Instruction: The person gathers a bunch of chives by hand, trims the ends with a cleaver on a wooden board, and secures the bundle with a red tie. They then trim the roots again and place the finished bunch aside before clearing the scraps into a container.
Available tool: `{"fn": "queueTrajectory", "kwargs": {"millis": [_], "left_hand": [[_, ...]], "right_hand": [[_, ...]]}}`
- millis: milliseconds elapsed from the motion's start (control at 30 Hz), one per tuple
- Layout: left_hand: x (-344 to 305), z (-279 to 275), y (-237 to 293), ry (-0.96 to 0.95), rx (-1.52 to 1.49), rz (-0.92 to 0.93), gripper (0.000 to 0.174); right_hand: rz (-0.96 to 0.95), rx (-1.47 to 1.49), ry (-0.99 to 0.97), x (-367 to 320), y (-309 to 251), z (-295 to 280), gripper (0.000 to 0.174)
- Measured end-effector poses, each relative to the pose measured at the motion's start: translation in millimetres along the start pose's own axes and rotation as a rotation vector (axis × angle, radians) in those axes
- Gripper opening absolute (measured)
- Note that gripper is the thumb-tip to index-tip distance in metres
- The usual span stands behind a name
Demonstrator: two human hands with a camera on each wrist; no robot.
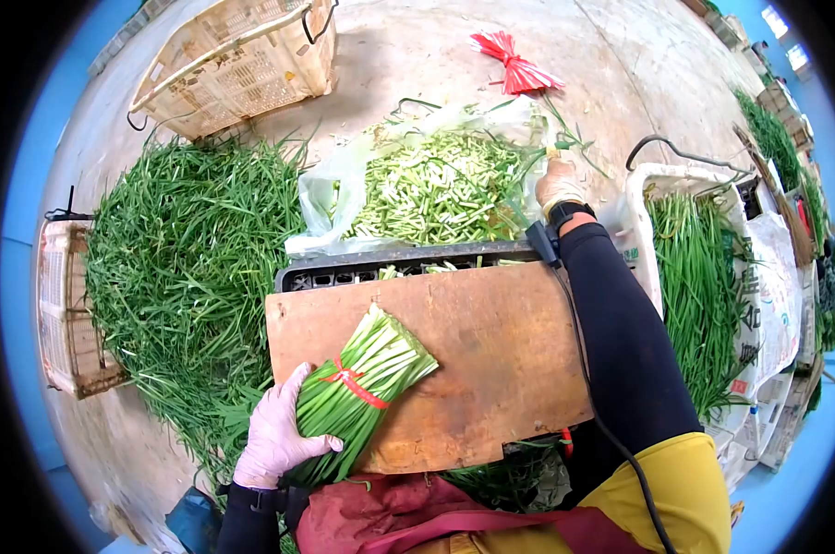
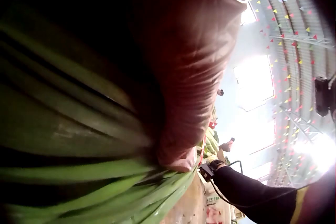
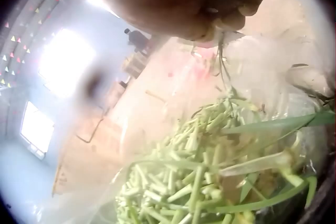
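Note:
My left hand (image 1: 281,434), in a pale thin glove, grips the leafy part of a bundle of garlic chives (image 1: 378,355) bound with red tape. The bundle slants over the left side of a wooden board (image 1: 491,351), its trimmed pale ends pointing away from me. In the left wrist view, the gloved thumb lies across the green leaves (image 2: 105,176). My right hand (image 1: 560,185) reaches forward beside a clear plastic bag (image 1: 330,198) of cut stem ends (image 1: 445,185). Its fingers curl around thin green scraps (image 3: 222,64), which hang over the bag in the right wrist view.
A large heap of loose green leaves (image 1: 191,268) lies left of the board. A white crate of chives (image 1: 690,277) stands at right. Beyond are a beige plastic crate (image 1: 242,83) and a bunch of red ties (image 1: 514,65) on the floor. A black cable (image 1: 591,397) runs along my right arm.

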State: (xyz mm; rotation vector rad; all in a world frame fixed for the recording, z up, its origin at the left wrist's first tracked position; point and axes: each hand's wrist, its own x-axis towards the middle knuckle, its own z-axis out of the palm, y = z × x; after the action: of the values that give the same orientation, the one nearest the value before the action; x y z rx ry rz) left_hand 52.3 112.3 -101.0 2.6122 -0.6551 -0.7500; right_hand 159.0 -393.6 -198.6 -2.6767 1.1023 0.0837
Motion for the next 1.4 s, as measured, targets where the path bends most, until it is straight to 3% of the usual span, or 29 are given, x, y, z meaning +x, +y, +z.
{"fn": "queueTrajectory", "kwargs": {"millis": [167,267,367,433,467,500,533,633,667,767,833,867,900,967,1033,1100,1133,1167,1267,1333,1400], "left_hand": [[-1,0,2,-0.007,0.015,-0.009,0.111],[-1,0,2,0.001,-0.003,0.004,0.109],[-2,0,2,-0.009,0.011,-0.026,0.110],[-3,2,-1,-0.004,0.004,-0.020,0.111],[-3,2,-2,0.001,-0.003,-0.015,0.111],[-3,2,-2,0.006,-0.002,-0.014,0.111],[-4,3,-2,0.008,0.014,-0.011,0.112],[-4,2,-3,-0.003,0.017,-0.019,0.113],[-4,1,-3,0.000,0.011,-0.012,0.113],[-2,1,-5,0.002,-0.006,0.004,0.113],[0,0,-6,-0.022,-0.013,-0.007,0.113],[0,-1,-7,-0.033,-0.021,-0.013,0.114],[0,-1,-7,-0.037,-0.024,-0.021,0.114],[-1,0,-8,-0.015,-0.003,0.006,0.114],[0,0,-10,-0.001,-0.019,0.030,0.114],[-1,0,-11,-0.009,-0.025,0.021,0.114],[-2,0,-10,-0.010,-0.032,0.022,0.114],[-3,0,-10,-0.010,-0.027,0.008,0.113],[-4,1,-10,-0.001,-0.029,0.002,0.112],[-3,1,-10,0.005,-0.037,0.012,0.112],[-4,0,-8,-0.013,-0.032,-0.015,0.112]], "right_hand": [[-0.076,0.088,-0.192,-5,5,-19,0.050],[-0.133,-0.003,-0.194,-25,7,-39,0.050],[-0.289,0.090,-0.239,-45,6,-57,0.050],[-0.582,0.105,-0.226,-51,0,-62,0.050],[-0.566,-0.031,-0.255,-51,-15,-63,0.050],[-0.615,-0.070,-0.236,-56,-25,-65,0.033],[-0.579,-0.102,-0.231,-58,-42,-62,0.029],[-0.503,-0.130,-0.175,-57,-88,-37,0.027],[-0.630,-0.228,-0.187,-67,-104,-43,0.027],[-0.697,-0.333,-0.287,-63,-142,-10,0.027],[-0.641,-0.268,-0.290,-66,-163,5,0.030],[-0.510,0.014,-0.199,-66,-173,15,0.031],[-0.514,0.012,-0.208,-63,-180,21,0.031],[-0.546,0.187,0.050,-59,-190,19,0.036],[-0.490,0.284,-0.023,-56,-186,7,0.032],[-0.765,0.153,-0.172,-51,-162,-8,0.035],[-0.789,0.091,-0.191,-48,-147,-19,0.033],[-0.813,0.028,-0.211,-46,-131,-33,0.051],[-0.724,-0.162,-0.196,-37,-82,-66,0.048],[-0.515,-0.275,-0.237,-43,-57,-90,0.040],[-0.479,-0.310,-0.282,-29,-15,-86,0.037]]}}
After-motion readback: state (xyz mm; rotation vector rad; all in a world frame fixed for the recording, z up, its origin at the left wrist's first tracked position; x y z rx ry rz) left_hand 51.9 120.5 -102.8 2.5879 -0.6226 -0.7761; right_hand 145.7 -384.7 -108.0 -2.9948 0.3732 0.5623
